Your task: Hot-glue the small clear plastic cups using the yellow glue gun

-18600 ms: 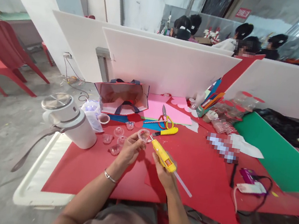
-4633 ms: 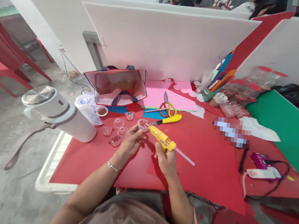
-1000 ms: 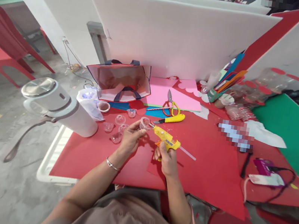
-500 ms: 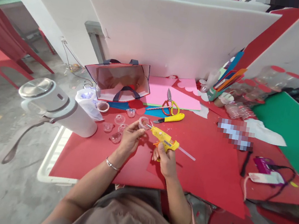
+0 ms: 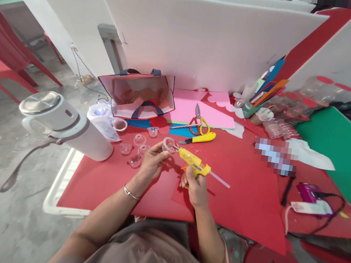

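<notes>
My left hand (image 5: 154,160) pinches a small clear plastic cup (image 5: 168,144) by its rim, its open side tilted toward the right. In my right hand (image 5: 196,183) is a yellow hot glue gun (image 5: 193,161), fingers wrapped round its handle near the orange trigger. The metal nozzle points left and sits at the cup's rim; whether it touches cannot be made out. A translucent glue stick (image 5: 220,179) sticks out of the gun's back. Several more clear cups lie left of my left hand, among them one nearby cup (image 5: 135,161).
Behind the hands lie a yellow utility knife (image 5: 199,139), scissors (image 5: 203,127) and pink paper (image 5: 195,108). An open bag (image 5: 134,94) stands at the back. A large tumbler (image 5: 72,126) stands left, by a tape roll (image 5: 119,125). Right are a power strip (image 5: 311,208) and lidded jars (image 5: 322,86).
The glue gun's nozzle has shifted very slightly relative to the cup, which is turned a little. Both hands keep their grips. The whole view has drifted marginally.
</notes>
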`<state>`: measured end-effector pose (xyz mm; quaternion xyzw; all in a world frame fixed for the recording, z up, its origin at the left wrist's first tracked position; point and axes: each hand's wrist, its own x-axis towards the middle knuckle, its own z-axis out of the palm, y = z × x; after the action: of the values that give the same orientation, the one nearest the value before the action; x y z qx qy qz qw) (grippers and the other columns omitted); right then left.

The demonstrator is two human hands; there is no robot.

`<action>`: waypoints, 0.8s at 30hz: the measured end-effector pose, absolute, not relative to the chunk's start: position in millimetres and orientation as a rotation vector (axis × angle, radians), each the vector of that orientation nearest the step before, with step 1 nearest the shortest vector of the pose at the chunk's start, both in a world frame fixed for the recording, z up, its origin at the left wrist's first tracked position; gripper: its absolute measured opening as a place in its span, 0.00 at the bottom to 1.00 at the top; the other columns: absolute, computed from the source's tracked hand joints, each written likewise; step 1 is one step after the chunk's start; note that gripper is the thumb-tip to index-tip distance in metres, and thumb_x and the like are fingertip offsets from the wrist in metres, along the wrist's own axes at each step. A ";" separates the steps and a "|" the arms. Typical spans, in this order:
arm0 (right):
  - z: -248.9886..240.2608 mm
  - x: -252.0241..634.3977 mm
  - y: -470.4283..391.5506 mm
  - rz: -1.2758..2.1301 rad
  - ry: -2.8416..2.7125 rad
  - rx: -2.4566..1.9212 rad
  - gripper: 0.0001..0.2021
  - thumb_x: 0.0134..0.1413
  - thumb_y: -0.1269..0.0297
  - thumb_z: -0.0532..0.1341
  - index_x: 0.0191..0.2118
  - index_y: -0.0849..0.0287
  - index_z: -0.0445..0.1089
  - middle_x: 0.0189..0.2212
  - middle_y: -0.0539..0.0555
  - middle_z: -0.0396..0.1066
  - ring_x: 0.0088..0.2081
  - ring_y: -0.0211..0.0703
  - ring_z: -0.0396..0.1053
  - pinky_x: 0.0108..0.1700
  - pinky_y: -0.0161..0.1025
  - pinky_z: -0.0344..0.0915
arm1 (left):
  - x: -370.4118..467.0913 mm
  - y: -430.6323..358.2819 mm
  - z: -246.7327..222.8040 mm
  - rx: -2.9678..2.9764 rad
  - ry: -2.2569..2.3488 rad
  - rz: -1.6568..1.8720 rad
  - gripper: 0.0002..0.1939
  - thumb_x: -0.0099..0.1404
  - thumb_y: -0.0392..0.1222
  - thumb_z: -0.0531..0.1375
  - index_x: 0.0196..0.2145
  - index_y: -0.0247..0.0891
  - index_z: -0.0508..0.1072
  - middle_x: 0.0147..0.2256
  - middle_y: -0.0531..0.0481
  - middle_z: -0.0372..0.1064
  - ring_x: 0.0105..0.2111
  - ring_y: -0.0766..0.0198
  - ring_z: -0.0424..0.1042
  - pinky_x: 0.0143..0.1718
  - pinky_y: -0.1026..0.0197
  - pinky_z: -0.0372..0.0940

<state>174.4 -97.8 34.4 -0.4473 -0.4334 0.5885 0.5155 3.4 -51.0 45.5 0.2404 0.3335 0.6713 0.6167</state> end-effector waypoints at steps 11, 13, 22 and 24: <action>41.4 172.8 -97.0 1.416 -1.030 -1.070 0.28 0.63 0.37 0.65 0.24 0.55 0.65 0.15 0.46 0.61 0.19 0.36 0.62 0.25 0.37 0.63 | 3.0 -51.4 43.8 0.496 0.747 1.487 0.26 0.49 0.41 0.80 0.45 0.38 0.81 0.37 0.47 0.83 0.36 0.60 0.83 0.32 0.66 0.72; 40.6 172.8 -97.1 1.418 -1.024 -1.062 0.28 0.63 0.37 0.65 0.24 0.55 0.65 0.16 0.45 0.61 0.19 0.36 0.62 0.25 0.37 0.63 | 2.2 -51.7 43.0 0.492 0.733 1.476 0.26 0.49 0.42 0.80 0.45 0.39 0.81 0.38 0.47 0.83 0.36 0.61 0.83 0.32 0.67 0.72; 42.3 172.4 -98.0 1.441 -1.018 -1.039 0.29 0.63 0.37 0.65 0.22 0.55 0.63 0.16 0.46 0.60 0.19 0.36 0.62 0.25 0.37 0.63 | -2.3 -53.3 44.4 0.404 0.676 1.401 0.28 0.50 0.40 0.80 0.48 0.37 0.79 0.33 0.48 0.80 0.36 0.61 0.81 0.32 0.67 0.71; 40.4 173.1 -98.4 1.443 -1.033 -1.039 0.28 0.64 0.38 0.64 0.23 0.55 0.64 0.16 0.46 0.61 0.19 0.36 0.62 0.25 0.37 0.64 | -2.5 -54.0 46.7 0.375 0.663 1.382 0.27 0.51 0.38 0.79 0.47 0.37 0.79 0.32 0.49 0.79 0.36 0.62 0.81 0.32 0.67 0.71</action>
<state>173.1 -98.4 40.4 -0.4326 -0.4304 0.6008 0.5164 -2.5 -54.0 46.7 0.1685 0.2982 0.6216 0.7045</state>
